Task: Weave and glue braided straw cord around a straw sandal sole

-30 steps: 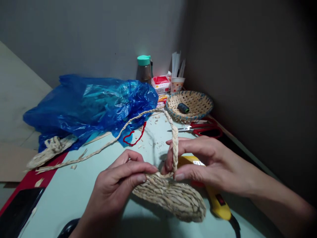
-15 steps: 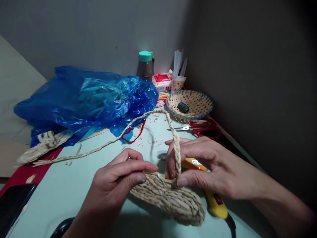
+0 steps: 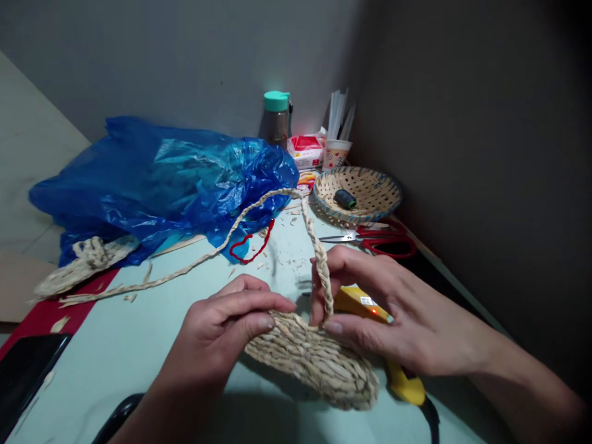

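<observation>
An oval mat of coiled, braided straw (image 3: 319,364) is held up in front of me, tilted toward the camera. My left hand (image 3: 231,327) pinches its upper left edge between thumb and fingers. At the mat's upper edge, my right hand (image 3: 379,314) has thumb and fingers closed around the base of a straw braid (image 3: 317,246). From there the braid rises, bends over and runs left across the table to a loose, frayed end. Behind my right hand lies a yellow glue gun (image 3: 358,303) with a lit red light, partly covered by the hand.
Red-handled scissors (image 3: 386,239) lie right of the braid, below a woven basket (image 3: 319,185) holding a dark thread spool (image 3: 345,198). A blue plastic bag (image 3: 161,179) fills the back left. Red yarn (image 3: 252,259), a straw bundle (image 3: 86,265) and a black phone (image 3: 30,376) lie leftward.
The upright part of the braid has shifted left and up, and its bend sits higher. The mat has risen slightly. Both hands keep their grips.
</observation>
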{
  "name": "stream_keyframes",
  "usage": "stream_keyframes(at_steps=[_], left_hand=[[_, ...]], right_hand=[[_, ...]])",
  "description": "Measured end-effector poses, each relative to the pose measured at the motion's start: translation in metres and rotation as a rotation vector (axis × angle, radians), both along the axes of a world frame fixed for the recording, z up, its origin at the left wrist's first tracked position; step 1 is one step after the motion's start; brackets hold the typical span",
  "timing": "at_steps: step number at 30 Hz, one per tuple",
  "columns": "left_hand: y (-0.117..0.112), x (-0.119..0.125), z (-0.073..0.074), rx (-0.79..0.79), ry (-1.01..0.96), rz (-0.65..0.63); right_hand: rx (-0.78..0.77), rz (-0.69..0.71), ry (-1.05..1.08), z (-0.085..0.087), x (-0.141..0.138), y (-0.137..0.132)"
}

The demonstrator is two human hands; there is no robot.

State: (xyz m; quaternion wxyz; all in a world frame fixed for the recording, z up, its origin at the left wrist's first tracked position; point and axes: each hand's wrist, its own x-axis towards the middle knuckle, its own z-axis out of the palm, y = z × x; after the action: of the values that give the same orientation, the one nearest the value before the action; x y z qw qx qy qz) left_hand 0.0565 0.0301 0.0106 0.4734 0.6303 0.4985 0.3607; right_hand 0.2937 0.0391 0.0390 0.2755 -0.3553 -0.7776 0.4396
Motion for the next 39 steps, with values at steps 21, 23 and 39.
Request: stream_keyframes(at_steps=[21, 23, 39], left_hand=[[0.006, -0.004, 0.002, -0.32, -0.241, 0.071], [0.006, -0.003, 0.001, -0.367, -0.357, 0.107], [-0.007, 0.007, 0.004, -0.414, -0.652, 0.094]], right_hand=[[-0.063, -0.019, -0.262, 0.01, 0.003, -0.009], [-0.042, -0.022, -0.309, 0.004, 0.003, -0.01], [0.086, -0.087, -0.048, -0.021, -0.007, -0.021]])
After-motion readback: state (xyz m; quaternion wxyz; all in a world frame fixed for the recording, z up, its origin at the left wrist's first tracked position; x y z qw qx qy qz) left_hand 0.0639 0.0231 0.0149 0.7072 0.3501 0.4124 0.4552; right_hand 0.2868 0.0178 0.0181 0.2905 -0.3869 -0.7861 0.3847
